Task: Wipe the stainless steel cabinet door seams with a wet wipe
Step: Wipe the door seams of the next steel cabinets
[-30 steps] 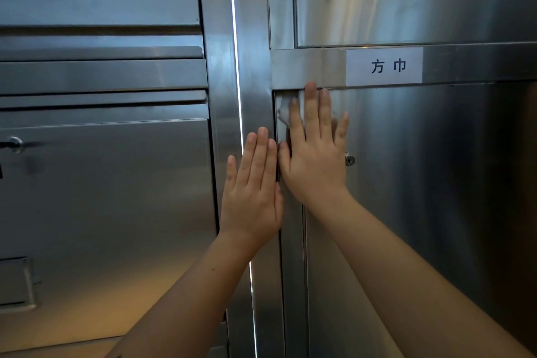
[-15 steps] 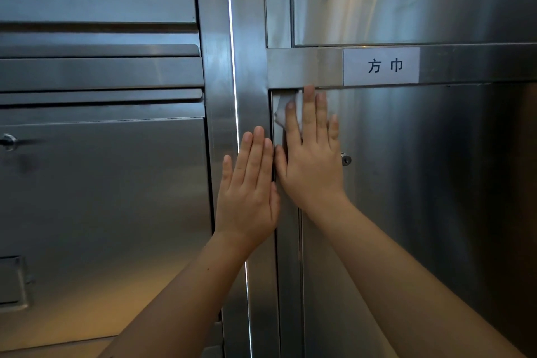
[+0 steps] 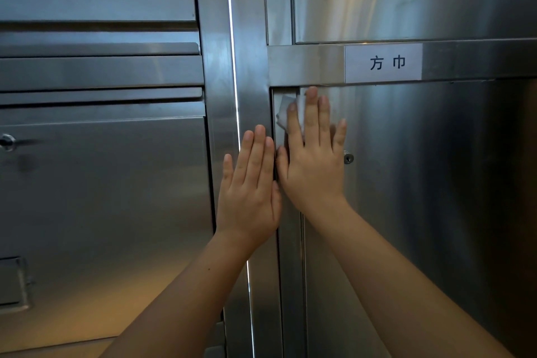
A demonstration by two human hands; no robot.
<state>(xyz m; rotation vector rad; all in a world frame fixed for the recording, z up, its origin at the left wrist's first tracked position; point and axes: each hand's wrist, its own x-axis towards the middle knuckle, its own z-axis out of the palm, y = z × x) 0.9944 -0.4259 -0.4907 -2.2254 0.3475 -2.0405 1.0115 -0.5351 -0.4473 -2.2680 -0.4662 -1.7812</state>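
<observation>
Right hand [image 3: 312, 160], fingers straight, presses the crumpled white wet wipe [image 3: 286, 109] onto the upper left corner of the brushed stainless steel cabinet door [image 3: 421, 183], where its seams meet. Left hand [image 3: 250, 189] lies flat and empty on the adjoining steel frame post [image 3: 251, 38]. Judged mid-wipe: the next move calls for drawing the wipe along a seam under steady pressure.

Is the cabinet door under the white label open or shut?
Shut: the cabinet door lies flush in its frame, only a thin seam at its top edge, where the right hand presses the wet wipe.
</observation>
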